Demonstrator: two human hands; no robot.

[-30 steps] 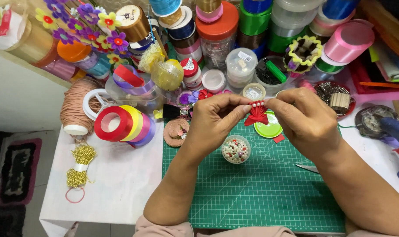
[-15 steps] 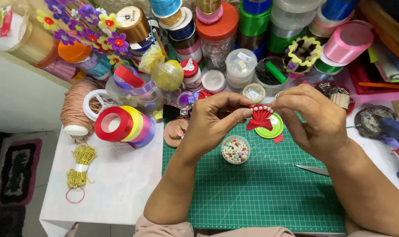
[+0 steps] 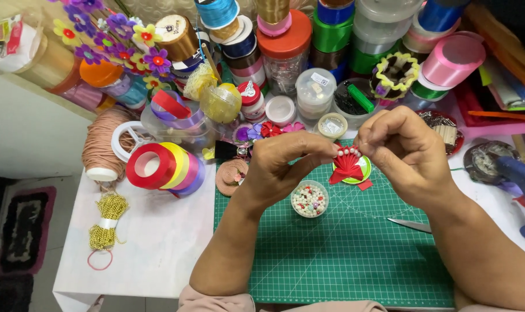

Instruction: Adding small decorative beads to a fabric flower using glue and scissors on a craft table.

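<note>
My left hand [image 3: 283, 167] and my right hand [image 3: 404, 153] meet above the green cutting mat [image 3: 343, 260], both pinching a small red ribbon piece [image 3: 347, 164] with a row of white beads along its top edge. Under it lies a round green disc [image 3: 362, 172] with a red scrap beside it. A small round tub of white and red beads [image 3: 309, 199] stands on the mat just below my left hand.
Rolls of coloured ribbon [image 3: 164, 166], a spool of pink cord [image 3: 100, 147], jars and tape reels crowd the back of the white table [image 3: 152, 242]. A gold bead chain [image 3: 106, 228] lies left. Scissors [image 3: 410, 224] and a blue glue gun [image 3: 522, 185] lie right.
Both hands have kept the red piece between them and shifted it slightly; the beaded top edge now shows more plainly above the green disc.
</note>
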